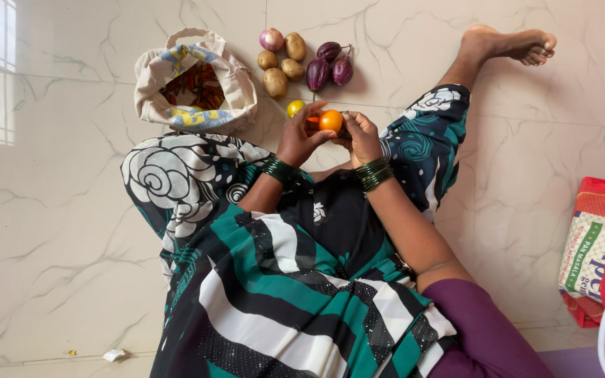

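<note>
Head view: L hand (298,138) & R hand (362,135) meet over the lap, fingers closed round an orange tomato (330,121). Yellow tomato (295,108) on floor just behind. Potatoes (275,82), onion (271,39), 3 brinjals (330,68) beyond; cloth bag (194,80) to the left.

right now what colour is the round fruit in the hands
Orange, seen in the head view: round fruit.

Cloth bag (196,87), 4 potatoes (275,82), 3 brinjals (317,73), onion (271,39)
</note>
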